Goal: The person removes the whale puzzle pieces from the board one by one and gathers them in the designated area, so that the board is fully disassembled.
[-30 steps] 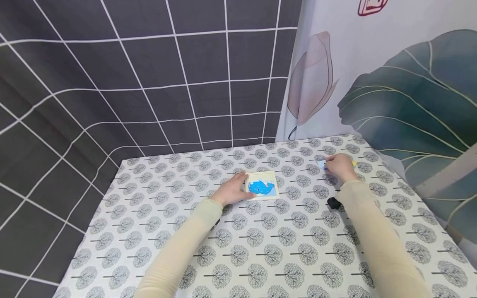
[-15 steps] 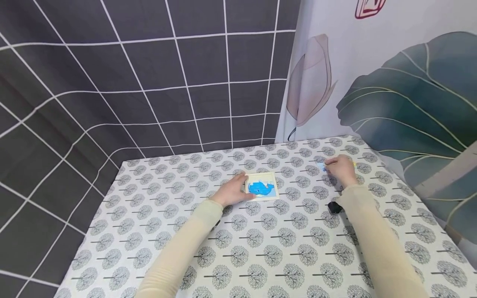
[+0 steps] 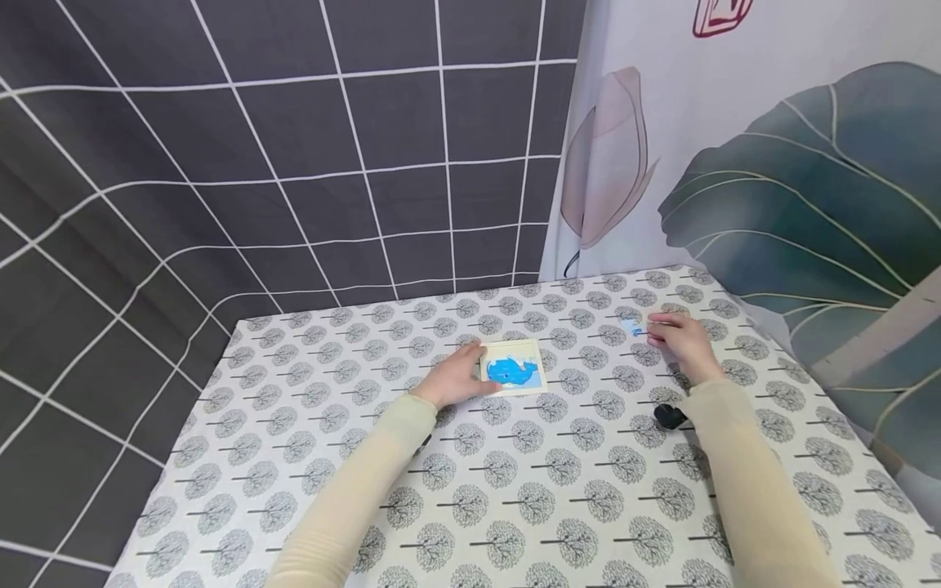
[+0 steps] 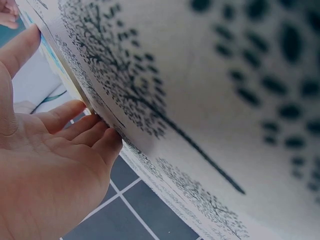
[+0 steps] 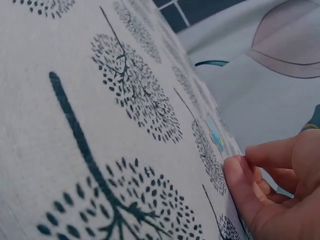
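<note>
My left hand [image 3: 456,377] holds the left end of a cream-framed puzzle [image 3: 544,385]. Its thumb lies by the near edge and its fingers by the far left corner. A blue whale picture [image 3: 512,372] fills much of the frame. Seen from the left wrist, the left hand [image 4: 60,130] has thumb and fingertips spread along the frame's edge. Over at the table's far right, my right hand [image 3: 687,347] is beside a small light-blue puzzle piece [image 3: 631,327]. Thumb and forefinger of the right hand [image 5: 272,185] come close together in the right wrist view; whether they pinch anything is unclear.
A white cloth with grey tree prints [image 3: 309,490] covers the table. Behind it hangs a dark curtain with white grid lines [image 3: 309,139]. A pale curtain with large leaf and flower prints [image 3: 801,188] borders the right side. A black object [image 3: 669,416] sits at the right wrist.
My right hand has drawn slightly right and back, uncovering more space by the light-blue piece. A yellow spot beside that hand no longer shows. The left hand and the framed puzzle stay put.
</note>
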A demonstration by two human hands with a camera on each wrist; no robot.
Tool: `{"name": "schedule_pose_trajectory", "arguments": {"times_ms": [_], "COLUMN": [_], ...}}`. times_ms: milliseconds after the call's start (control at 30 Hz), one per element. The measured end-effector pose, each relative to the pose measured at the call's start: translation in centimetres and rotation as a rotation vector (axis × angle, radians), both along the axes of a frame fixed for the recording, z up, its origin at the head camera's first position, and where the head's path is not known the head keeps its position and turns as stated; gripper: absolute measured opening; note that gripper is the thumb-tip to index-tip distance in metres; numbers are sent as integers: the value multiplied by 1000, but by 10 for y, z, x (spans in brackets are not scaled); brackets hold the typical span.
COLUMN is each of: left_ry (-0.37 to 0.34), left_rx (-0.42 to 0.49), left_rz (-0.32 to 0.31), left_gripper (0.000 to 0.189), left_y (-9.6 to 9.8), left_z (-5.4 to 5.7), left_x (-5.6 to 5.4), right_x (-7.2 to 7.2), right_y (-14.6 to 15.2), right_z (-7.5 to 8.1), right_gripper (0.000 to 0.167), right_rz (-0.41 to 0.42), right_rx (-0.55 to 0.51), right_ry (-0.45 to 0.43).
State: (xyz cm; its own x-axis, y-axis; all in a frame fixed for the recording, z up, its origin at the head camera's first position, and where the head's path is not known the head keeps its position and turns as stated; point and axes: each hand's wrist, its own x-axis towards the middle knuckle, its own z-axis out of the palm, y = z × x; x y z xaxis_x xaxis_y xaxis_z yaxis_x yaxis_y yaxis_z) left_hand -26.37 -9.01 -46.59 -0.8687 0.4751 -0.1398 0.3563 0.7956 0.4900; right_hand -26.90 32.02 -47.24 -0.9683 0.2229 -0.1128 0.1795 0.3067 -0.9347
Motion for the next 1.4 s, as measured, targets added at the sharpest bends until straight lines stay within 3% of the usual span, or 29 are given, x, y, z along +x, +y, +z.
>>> {"name": "schedule_pose_trajectory", "arguments": {"times_ms": [200, 367, 600, 867, 1100, 1400], "left_ry": [3, 5, 0, 1, -1, 2], "left_rx": [-4, -13, 1, 3, -4, -2], "left_rz": [9, 5, -6, 0, 1, 1], "left_gripper": [90, 91, 91, 90, 90, 89], "left_y": [-1, 0, 1, 0, 0, 0], "left_z": [1, -2, -2, -2, -2, -1], "left_x": [1, -1, -2, -3, -3, -2], "right_x": [3, 0, -1, -10, -13, -8], "right_y": [0, -12, -41, -80, -97, -111], "right_z": [5, 12, 24, 19, 14, 12], "right_gripper": [54, 53, 52, 44, 42, 43], "right_rz": [-6, 65, 171, 336, 377, 429], "right_rx": [-152, -205, -41, 18, 34, 230], "right_ry": [-8, 1, -69, -27, -18, 12]}}
